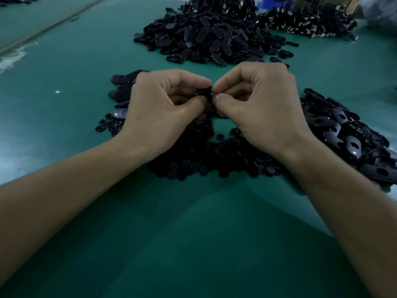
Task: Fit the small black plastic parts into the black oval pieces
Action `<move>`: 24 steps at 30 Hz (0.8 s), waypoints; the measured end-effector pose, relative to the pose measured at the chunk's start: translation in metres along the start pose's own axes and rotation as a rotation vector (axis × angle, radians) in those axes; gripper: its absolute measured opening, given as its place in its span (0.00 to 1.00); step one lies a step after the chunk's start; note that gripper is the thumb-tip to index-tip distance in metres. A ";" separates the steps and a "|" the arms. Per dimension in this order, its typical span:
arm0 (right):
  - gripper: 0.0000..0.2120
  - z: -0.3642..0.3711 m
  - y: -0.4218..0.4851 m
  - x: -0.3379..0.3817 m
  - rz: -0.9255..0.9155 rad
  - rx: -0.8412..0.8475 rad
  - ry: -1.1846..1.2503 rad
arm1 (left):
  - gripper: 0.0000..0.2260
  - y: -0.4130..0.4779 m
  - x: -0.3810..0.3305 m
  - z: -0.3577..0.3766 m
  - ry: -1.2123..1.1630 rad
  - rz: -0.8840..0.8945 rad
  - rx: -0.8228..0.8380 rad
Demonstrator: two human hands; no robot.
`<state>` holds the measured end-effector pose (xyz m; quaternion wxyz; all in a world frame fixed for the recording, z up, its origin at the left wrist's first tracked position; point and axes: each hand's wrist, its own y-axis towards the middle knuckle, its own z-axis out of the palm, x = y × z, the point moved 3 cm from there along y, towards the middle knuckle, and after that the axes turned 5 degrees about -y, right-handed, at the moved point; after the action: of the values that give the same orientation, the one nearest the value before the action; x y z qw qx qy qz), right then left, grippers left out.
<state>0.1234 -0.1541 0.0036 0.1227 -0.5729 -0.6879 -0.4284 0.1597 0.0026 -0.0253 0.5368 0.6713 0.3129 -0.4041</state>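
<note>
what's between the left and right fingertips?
Head view: one black piece, pinched from both sides by left hand and right hand. Too dark to tell oval from small part.

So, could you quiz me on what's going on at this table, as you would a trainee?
1. True or false: the left hand lies flat on the green table.
2. The left hand and right hand together pinch: A) a black piece, B) a screwdriver, C) a cloth.
3. Fill in: the near heap of oval pieces lies beside the ___ hand.
Key: 1 false; 2 A; 3 right.
</note>
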 end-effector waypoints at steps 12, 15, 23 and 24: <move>0.07 0.004 -0.002 0.000 -0.001 0.033 0.014 | 0.10 0.000 0.000 0.000 0.026 -0.018 0.024; 0.06 0.005 -0.002 0.002 0.000 0.022 0.037 | 0.09 0.001 0.000 -0.001 -0.042 -0.045 0.005; 0.08 0.004 -0.003 0.001 -0.031 0.029 0.034 | 0.06 0.002 0.002 -0.004 -0.117 -0.088 -0.025; 0.08 0.005 -0.002 0.000 -0.026 0.041 0.033 | 0.07 0.002 0.003 -0.004 -0.115 -0.099 -0.030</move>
<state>0.1227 -0.1508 -0.0002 0.1404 -0.5541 -0.7018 -0.4252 0.1634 0.0061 -0.0265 0.5432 0.6227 0.3203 -0.4632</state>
